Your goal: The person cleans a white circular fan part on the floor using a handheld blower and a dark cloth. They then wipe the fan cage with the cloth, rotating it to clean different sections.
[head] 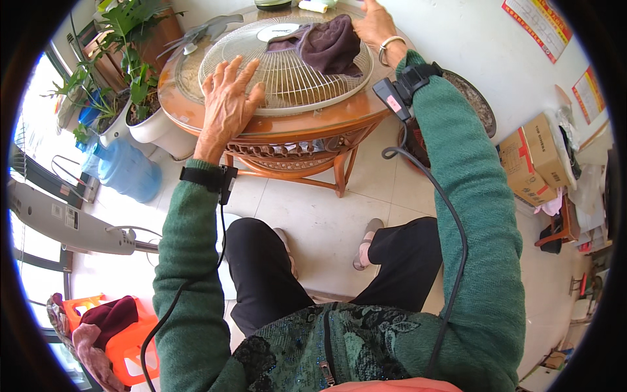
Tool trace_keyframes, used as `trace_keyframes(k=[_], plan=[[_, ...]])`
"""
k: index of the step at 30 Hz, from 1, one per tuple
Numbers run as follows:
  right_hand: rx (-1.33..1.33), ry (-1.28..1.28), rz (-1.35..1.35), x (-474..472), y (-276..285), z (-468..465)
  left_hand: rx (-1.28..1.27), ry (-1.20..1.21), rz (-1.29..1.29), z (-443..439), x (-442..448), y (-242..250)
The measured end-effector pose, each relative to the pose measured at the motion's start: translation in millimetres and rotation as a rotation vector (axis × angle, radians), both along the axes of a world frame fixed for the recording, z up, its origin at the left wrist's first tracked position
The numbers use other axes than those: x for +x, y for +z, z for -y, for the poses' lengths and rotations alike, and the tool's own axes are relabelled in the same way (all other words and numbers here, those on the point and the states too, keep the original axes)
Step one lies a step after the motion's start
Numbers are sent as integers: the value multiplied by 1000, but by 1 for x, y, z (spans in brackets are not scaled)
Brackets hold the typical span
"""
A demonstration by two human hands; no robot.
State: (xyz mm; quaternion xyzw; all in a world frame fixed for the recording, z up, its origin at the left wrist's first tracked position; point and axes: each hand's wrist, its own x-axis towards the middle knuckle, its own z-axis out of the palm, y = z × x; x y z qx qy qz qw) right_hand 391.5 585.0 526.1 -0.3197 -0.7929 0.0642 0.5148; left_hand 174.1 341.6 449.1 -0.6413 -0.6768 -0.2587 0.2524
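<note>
A round wire fan grille [294, 93] with a pale rim lies on the glass-topped round rattan table [181, 105]. My left hand [230, 95], fingers spread, rests at the left part of the grille near its front rim. A dark purple cloth [333, 46] lies bunched over the right side of the grille and its centre badge. Just right of the cloth, at the table's far right, is my right hand [374, 24], its fingers bent at the picture's upper edge; whether it holds something there cannot be made out. Grey plastic fan blades [210, 28] lie behind the grille at the left.
A fan stand [73, 220] with its motor housing stands at the left. Potted plants [159, 130] and a blue water bottle [130, 169] are left of the table. An orange stool [130, 343] bears cloths. Cardboard boxes [531, 157] stand at the right wall.
</note>
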Motion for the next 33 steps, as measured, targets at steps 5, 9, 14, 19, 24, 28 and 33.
trace_keyframes(k=[5, 9, 14, 19, 24, 28, 33], plan=[[-206, 369, 289, -15, 18, 31, -62, 43, 21, 1, 1, 0], [55, -147, 701, -26, -24, 71, 49, 0, -17, 0, 2, -1], [-8, -76, 493, 16, -39, 91, 42, -7, -14, 1, 2, -1], [35, -167, 279, 47, -53, 153, -1, -100, 61, 7, 6, 1], [300, 41, 95, 38, -63, 212, 21, -163, 61, 10, 8, 3], [330, 207, 66, 21, -54, 227, -24, -154, 77, 9, 7, 6], [382, 209, 145, 45, -59, 216, 10, -218, 75, 9, 6, 7]])
